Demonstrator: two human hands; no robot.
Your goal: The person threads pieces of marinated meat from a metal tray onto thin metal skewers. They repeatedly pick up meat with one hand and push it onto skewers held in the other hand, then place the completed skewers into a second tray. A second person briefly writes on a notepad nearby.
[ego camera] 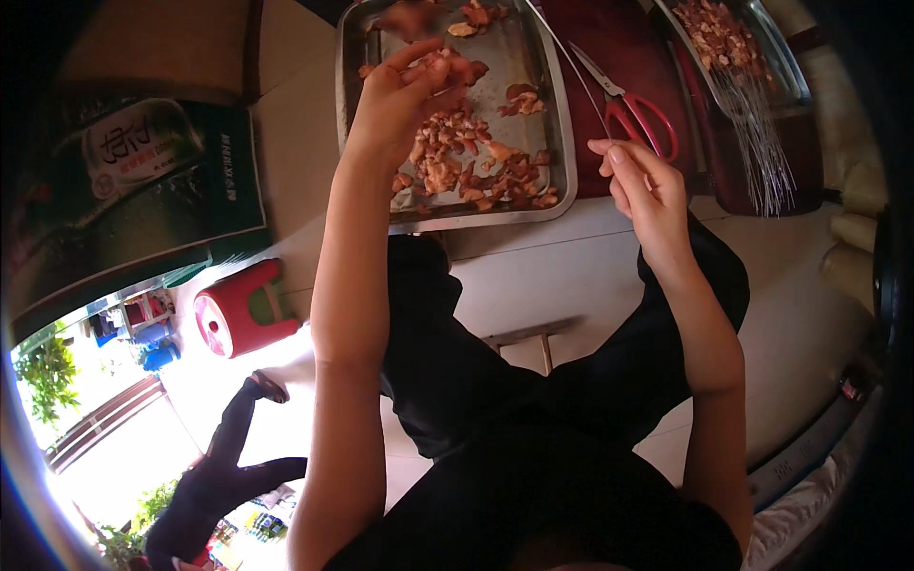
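Observation:
My left hand [410, 96] is over a metal tray [564, 143], its fingers curled at pieces of raw meat [457, 143]; whether it holds one is hard to tell. More meat lies in small heaps across the tray. In my right hand [646, 189] a thin metal skewer [585, 89] is pinched between thumb and fingers, slanting up and left past the tray's right rim. Red-handled scissors [635, 114] lie on a dark red surface [582, 168], just beyond my right hand.
At the upper right, a second metal tray [785, 64] holds threaded meat, with bare skewer ends [760, 150] sticking out towards me. A green printed box [228, 171] stands at the left, near a red plastic stool [235, 307]. Another person [207, 492] is at the lower left.

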